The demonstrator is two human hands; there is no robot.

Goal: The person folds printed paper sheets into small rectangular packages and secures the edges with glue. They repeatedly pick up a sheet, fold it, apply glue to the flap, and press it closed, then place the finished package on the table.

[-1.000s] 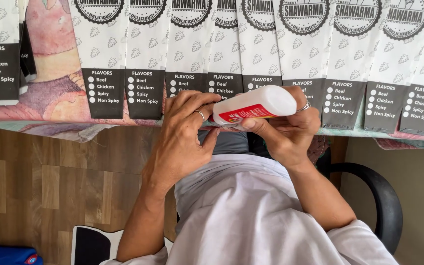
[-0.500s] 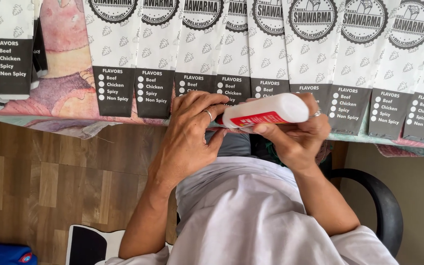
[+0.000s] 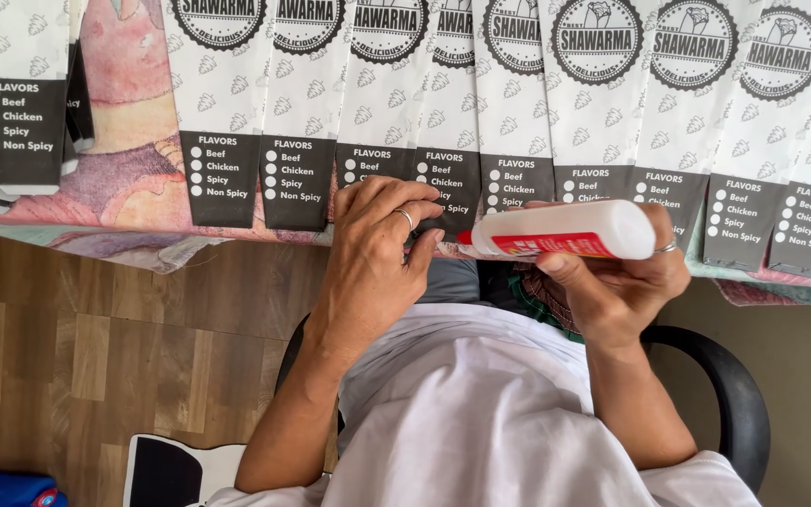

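Observation:
My right hand (image 3: pixel 612 282) grips a white glue bottle (image 3: pixel 565 230) with a red label, held sideways with its red tip pointing left. My left hand (image 3: pixel 377 253) is curled at that tip (image 3: pixel 463 238), fingers touching the nozzle end; a ring shows on one finger. Both hands hover at the near edge of a table (image 3: pixel 133 197) where a row of overlapping white paper sleeves (image 3: pixel 302 113) with black printed flaps lies side by side.
A patterned pink cloth covers the table under the sleeves. Below are my white shirt, a black chair armrest (image 3: pixel 734 394), wooden floor (image 3: pixel 49 357) at left, a black-and-white object (image 3: pixel 166 469) and a blue item (image 3: pixel 2 490) at the bottom left.
The bottle has dropped from tilted to nearly level and moved right. My left hand has slid along to its tip. The view shifted slightly.

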